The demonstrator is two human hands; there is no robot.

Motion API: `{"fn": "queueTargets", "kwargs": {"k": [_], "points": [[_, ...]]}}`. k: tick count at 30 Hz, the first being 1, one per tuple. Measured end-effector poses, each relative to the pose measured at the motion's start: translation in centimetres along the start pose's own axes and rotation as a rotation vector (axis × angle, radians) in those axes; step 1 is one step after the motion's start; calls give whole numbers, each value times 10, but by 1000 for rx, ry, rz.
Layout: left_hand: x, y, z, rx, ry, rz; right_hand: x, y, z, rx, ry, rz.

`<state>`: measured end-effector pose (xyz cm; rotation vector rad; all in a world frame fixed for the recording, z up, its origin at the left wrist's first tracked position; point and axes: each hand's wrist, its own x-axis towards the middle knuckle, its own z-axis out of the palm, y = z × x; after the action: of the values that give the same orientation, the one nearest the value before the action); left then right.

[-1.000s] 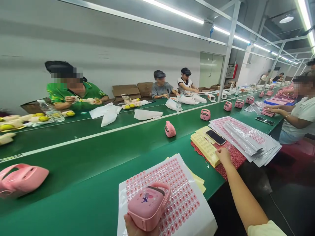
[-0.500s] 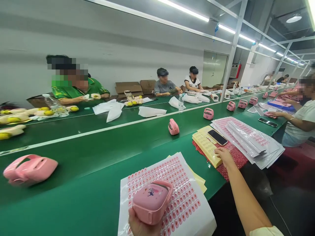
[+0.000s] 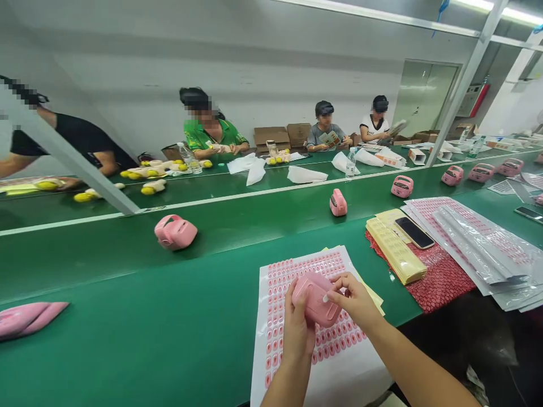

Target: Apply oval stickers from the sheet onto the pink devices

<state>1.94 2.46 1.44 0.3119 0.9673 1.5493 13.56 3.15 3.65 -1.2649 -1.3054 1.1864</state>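
The left hand (image 3: pixel 297 319) grips the pink case (image 3: pixel 316 295) over the sheet (image 3: pixel 335 381); keeping that hold still should help. At the case's face, the right hand (image 3: pixel 355 297) has thumb and fingers bent close together; whether they pinch anything, I cannot tell. Light, careful fingertip work would suit. Beyond both hands, across the bench (image 3: pixel 169 339): a bottle (image 3: pixel 350 165), contents unclear, then boxes (image 3: pixel 271 138), insides hidden.

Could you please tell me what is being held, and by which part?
The left hand holds a pink device by its left side, thumb on the upturned face; the right hand is at its right side, its grip unclear.
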Motion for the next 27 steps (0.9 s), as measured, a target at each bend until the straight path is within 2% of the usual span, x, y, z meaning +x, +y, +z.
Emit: {"fn": "queueTargets", "kwargs": {"k": [19, 23, 27], "points": [[-4, 5, 4, 58, 3, -20, 2, -8, -4, -129, -49, 14], [-3, 6, 5, 49, 8, -23, 1, -3, -1, -198, -8, -83], [-4, 7, 5, 62, 25, -21, 1, 4, 1, -310, 43, -260]]}}
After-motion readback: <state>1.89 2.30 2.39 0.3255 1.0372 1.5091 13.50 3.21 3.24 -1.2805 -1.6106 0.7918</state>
